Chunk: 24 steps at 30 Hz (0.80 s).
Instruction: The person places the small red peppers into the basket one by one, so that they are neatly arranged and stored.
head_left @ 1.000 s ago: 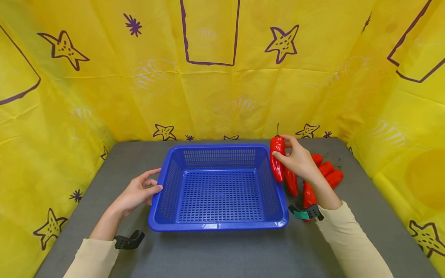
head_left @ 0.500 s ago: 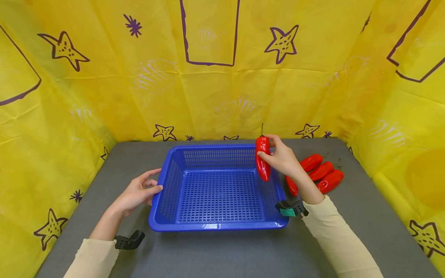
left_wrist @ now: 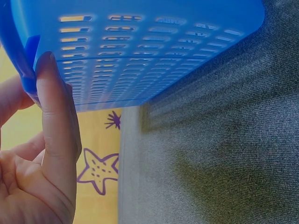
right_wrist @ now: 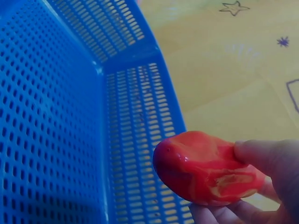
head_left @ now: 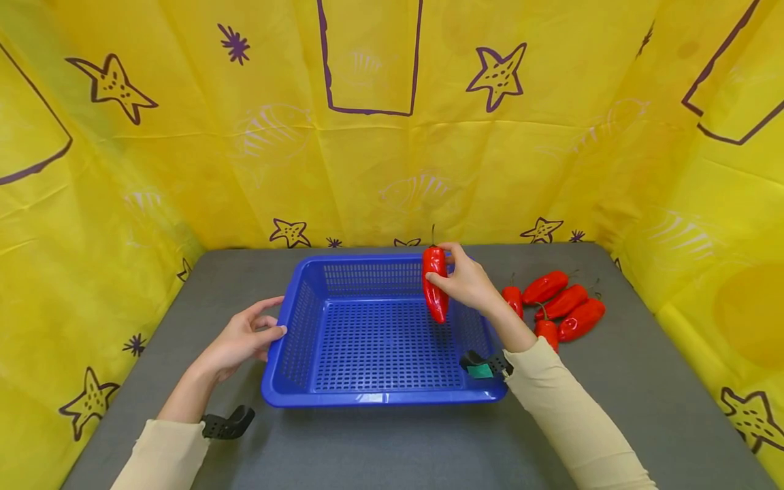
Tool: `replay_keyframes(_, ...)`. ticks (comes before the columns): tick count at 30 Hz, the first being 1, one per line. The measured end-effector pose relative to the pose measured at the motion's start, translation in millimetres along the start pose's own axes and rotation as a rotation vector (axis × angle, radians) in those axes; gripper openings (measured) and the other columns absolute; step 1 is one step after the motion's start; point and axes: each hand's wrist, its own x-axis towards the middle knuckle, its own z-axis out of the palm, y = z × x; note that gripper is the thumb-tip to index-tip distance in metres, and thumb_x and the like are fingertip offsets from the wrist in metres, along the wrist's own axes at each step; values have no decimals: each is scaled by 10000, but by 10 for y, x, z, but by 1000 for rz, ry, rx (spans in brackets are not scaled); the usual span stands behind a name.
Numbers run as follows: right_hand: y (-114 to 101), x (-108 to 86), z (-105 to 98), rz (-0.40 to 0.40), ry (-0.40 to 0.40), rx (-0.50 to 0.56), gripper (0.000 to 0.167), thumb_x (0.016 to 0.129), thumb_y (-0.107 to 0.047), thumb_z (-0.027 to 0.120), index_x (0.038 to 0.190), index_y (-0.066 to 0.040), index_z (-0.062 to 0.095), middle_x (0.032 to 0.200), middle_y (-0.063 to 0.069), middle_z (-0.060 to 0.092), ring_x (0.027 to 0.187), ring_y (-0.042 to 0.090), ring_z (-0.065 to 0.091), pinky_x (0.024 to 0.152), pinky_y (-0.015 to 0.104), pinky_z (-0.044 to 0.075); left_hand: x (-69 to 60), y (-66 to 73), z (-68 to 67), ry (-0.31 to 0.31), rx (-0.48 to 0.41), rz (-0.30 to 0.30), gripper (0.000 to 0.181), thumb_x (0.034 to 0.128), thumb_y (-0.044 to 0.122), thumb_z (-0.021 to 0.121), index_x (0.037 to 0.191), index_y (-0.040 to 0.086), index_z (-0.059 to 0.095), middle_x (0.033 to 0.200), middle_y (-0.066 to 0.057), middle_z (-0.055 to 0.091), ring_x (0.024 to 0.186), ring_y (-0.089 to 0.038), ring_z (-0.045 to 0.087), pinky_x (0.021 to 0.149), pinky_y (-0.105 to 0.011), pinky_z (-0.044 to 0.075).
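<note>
A blue plastic basket [head_left: 386, 398] with slotted walls sits upright in the middle of the table. My left hand [head_left: 241, 340] pinches its left rim, the thumb on one side and fingers on the other; the left wrist view shows the thumb [left_wrist: 56, 116] against the rim. Over the right part of the basket, my right hand [head_left: 462, 280] grips a glossy red pepper [head_left: 435, 282] between thumb and fingers. The pepper hangs nearly upright, stem up and tip down. Seen close in the right wrist view, the pepper [right_wrist: 201, 170] has its tip toward the basket's inside.
Several more red peppers [head_left: 582, 320] lie grouped on the grey table [head_left: 392, 449], right of the basket; my right forearm partly covers some. A yellow patterned cloth [head_left: 392, 150] encloses the table at the back and sides.
My right hand has carried the red pepper leftward, from beside the basket's right rim to over its interior. The left hand and the basket stay in place.
</note>
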Motion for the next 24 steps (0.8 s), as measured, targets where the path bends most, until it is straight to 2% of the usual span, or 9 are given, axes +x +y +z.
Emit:
replay_keyframes(7,-54,67,147,-35,-27,4,634,839,-255,651,1356,-66,338,1161,222,579,904,310,645,674,352,562,-6,12,-7,-5,-4,0,701,888,162,610,1455,110,202,995,-211,554,753,-261,651,655,-429,570)
replay_keyframes(13,-115,101,265,-35,-63,15,635,836,-256,654,1358,-59,351,1184,217,569,921,308,639,686,347,560,-6,8,-13,-5,-6,-6,695,889,159,608,1454,113,205,985,-204,559,753,-259,651,651,-429,570)
replay_keyframes(24,-222,154,503,-40,-117,31,616,832,-237,662,1340,-59,362,1105,170,593,866,261,630,636,295,550,0,4,-1,-4,-20,-12,692,894,149,600,1458,122,198,983,-197,565,758,-263,654,646,-435,569)
